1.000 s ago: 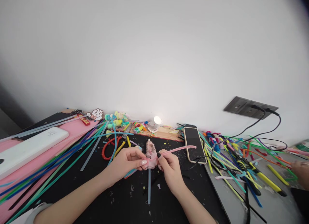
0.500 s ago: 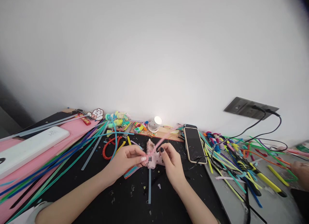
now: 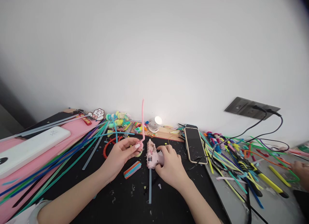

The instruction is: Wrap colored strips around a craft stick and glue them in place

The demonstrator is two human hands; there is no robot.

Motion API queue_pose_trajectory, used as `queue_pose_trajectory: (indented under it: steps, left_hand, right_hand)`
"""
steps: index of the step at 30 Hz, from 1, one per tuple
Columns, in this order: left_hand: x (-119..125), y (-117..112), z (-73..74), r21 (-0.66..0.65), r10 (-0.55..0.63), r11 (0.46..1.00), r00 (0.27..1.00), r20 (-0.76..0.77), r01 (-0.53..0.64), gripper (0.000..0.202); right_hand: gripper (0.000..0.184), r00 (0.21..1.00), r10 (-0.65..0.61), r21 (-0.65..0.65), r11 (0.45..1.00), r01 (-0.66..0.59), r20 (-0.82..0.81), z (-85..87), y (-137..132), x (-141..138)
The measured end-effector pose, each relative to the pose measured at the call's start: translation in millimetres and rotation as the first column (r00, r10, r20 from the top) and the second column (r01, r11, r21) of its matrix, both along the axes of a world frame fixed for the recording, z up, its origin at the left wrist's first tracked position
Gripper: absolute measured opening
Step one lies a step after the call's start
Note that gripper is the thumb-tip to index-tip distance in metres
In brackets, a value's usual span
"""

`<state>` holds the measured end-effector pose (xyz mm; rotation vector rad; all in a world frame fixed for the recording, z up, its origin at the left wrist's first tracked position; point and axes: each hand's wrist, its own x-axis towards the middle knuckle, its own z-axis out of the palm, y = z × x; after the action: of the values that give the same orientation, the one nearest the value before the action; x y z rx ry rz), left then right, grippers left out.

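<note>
My left hand (image 3: 122,153) pinches the coiled lower end of a pink strip (image 3: 142,121), which stands upright above the fingers. My right hand (image 3: 170,167) is wrapped around the handle of a small pink glue gun (image 3: 151,154) that rests on the black mat (image 3: 135,198). A pale blue glue stick (image 3: 150,188) sticks out of the gun's back toward me. A short bundle of orange and blue strips (image 3: 132,169) lies just below my left hand.
Long blue and green strips (image 3: 62,156) fan over the pink sheet (image 3: 36,163) at left beside a white case (image 3: 31,146). A phone (image 3: 194,144) lies right of my hand. Coloured strips and cables (image 3: 241,163) cover the grey surface. Another person's hand (image 3: 300,171) shows at far right.
The left hand took the pink strip and lifted it upright, moving left. The right hand let go of the strip and closed on the glue gun's handle.
</note>
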<state>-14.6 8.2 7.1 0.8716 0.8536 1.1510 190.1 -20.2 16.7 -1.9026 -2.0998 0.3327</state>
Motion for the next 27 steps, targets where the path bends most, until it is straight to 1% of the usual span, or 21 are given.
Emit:
queue_pose_trajectory:
  steps: [3, 6, 8, 10, 13, 15, 17, 19, 21, 22, 24, 27]
  left_hand:
    - [-0.4, 0.7, -0.9, 0.005, 0.013, 1.0, 1.0, 0.014, -0.013, 0.022]
    - [0.1, 1.5, -1.1, 0.007, 0.022, 1.0, 1.0, 0.014, -0.022, 0.022]
    - [0.3, 1.8, -0.7, 0.005, 0.029, 1.0, 0.999, 0.015, -0.029, 0.023]
    - [0.1, 1.6, 0.2, -0.003, 0.043, 0.999, 0.999, 0.02, -0.043, 0.025]
    - [-1.0, 1.2, 1.5, -0.017, 0.06, 0.998, 0.998, 0.017, -0.06, 0.029]
    - [-1.7, 1.2, 1.7, -0.02, 0.064, 0.998, 0.998, 0.01, -0.064, 0.029]
    - [-2.1, 1.6, 1.3, -0.02, 0.065, 0.998, 0.998, 0.009, -0.065, 0.028]
    - [-2.0, 2.1, 0.7, -0.018, 0.062, 0.998, 0.998, 0.014, -0.062, 0.027]
    - [-1.6, 2.2, 0.3, -0.011, 0.052, 0.999, 0.999, 0.01, -0.052, 0.026]
    - [-1.4, 2.1, 0.2, -0.007, 0.049, 0.999, 0.999, 0.007, -0.049, 0.025]
    - [-1.1, 1.5, 0.0, -0.003, 0.042, 0.999, 0.999, 0.002, -0.042, 0.026]
    - [-1.0, 0.8, -0.4, 0.0, 0.037, 0.999, 0.999, -0.002, -0.037, 0.027]
  right_hand:
    - [0.043, 0.999, -0.001, -0.011, 1.0, 0.001, 0.043, -2.4, 0.5, -0.6]
    - [0.037, 0.999, 0.009, 0.039, 0.999, -0.011, 0.033, -4.6, 2.3, -0.5]
    - [0.034, 0.999, 0.012, 0.094, 0.996, -0.009, -0.039, -5.1, 4.2, 0.8]
    - [0.028, 0.986, 0.028, 0.143, 0.99, -0.004, -0.166, -4.6, 6.6, 2.7]
    - [0.016, 0.921, 0.073, 0.17, 0.985, -0.008, -0.383, -2.0, 10.6, 5.5]
    - [0.012, 0.862, 0.097, 0.148, 0.989, -0.026, -0.498, 0.2, 12.6, 6.6]
    - [0.015, 0.794, 0.109, 0.115, 0.992, -0.049, -0.598, 1.9, 13.6, 7.0]
    - [0.025, 0.713, 0.118, 0.09, 0.993, -0.077, -0.691, 2.2, 13.6, 7.0]
    - [0.031, 0.634, 0.126, 0.079, 0.992, -0.101, -0.763, 0.9, 13.1, 7.0]
    - [0.032, 0.605, 0.134, 0.081, 0.99, -0.113, -0.785, -0.4, 12.9, 7.1]
    - [0.029, 0.577, 0.149, 0.092, 0.988, -0.127, -0.803, -3.6, 12.8, 7.3]
    - [0.029, 0.584, 0.165, 0.108, 0.985, -0.132, -0.795, -8.6, 12.9, 7.9]
